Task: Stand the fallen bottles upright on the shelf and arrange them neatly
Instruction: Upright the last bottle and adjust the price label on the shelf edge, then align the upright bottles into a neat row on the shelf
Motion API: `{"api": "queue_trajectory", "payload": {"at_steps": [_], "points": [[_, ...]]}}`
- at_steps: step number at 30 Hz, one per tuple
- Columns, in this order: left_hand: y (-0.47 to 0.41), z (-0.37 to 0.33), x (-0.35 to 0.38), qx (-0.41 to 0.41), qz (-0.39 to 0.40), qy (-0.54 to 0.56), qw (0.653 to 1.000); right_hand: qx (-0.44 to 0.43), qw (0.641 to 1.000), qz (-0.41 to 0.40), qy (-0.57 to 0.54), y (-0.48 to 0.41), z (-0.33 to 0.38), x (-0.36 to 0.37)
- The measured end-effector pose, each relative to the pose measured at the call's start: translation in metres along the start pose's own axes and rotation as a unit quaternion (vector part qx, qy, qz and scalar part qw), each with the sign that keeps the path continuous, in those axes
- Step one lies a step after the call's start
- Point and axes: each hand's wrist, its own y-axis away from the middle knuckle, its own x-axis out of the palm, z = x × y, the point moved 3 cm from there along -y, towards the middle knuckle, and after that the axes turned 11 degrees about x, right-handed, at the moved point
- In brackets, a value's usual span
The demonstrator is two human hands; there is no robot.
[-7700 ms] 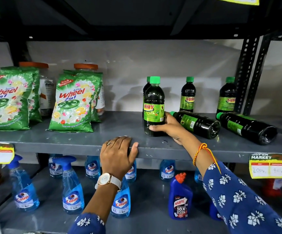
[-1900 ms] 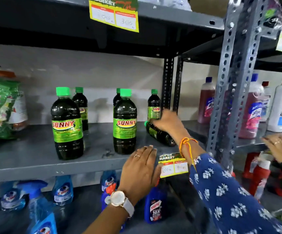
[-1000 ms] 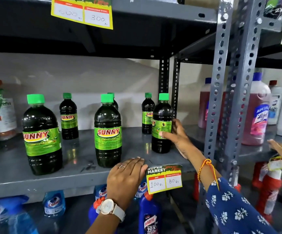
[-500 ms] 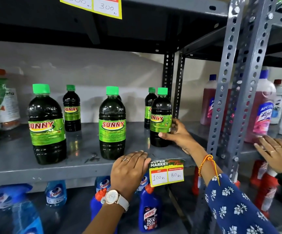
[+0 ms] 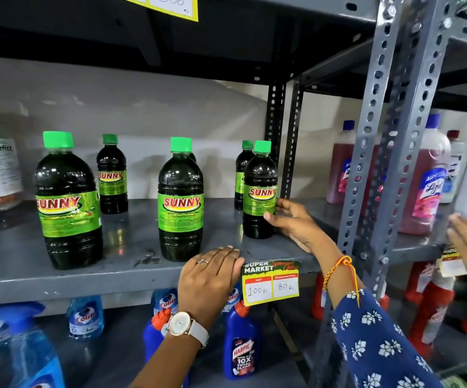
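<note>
Now the right hand [image 5: 291,225] is cupping an upright bottle [image 5: 259,189] at three o'clock, fingers curled against it; the left hand [image 5: 208,278] is resting flat, fingers together, on the shelf [image 5: 58,278] edge.

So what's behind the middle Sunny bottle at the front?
Behind the middle front bottle a sliver of another dark bottle's shoulder peeks out on its right. Its cap, label and base are covered.

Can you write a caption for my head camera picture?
Right hand steadies an upright Sunny bottle on the shelf.
</note>
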Motion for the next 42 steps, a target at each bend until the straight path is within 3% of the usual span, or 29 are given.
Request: {"api": "queue_trajectory", "payload": {"at_steps": [8,23,33,36,39,42], "points": [[0.001,0.0,0.001,0.003,0.009,-0.003,1.0,-0.016,0.995,-0.046,0.084,0.007,0.004,0.003],[-0.005,0.0,-0.005,-0.013,0.021,0.029,0.999,-0.037,0.989,-0.035,0.138,0.056,0.006,-0.007],[0.002,0.016,-0.017,-0.04,0.072,0.047,0.996,-0.047,0.989,0.0,0.142,0.057,0.008,0.017],[-0.011,-0.001,-0.019,-0.065,0.083,0.11,0.988,-0.087,0.989,-0.095,0.079,0.079,0.018,-0.003],[-0.014,0.015,-0.041,-0.121,0.007,0.101,0.987,-0.22,0.942,-0.254,0.017,0.107,0.04,0.007],[-0.005,0.07,-0.073,-0.162,-0.065,0.024,0.984,-0.265,0.942,-0.207,-0.003,0.104,0.057,0.073]]}}
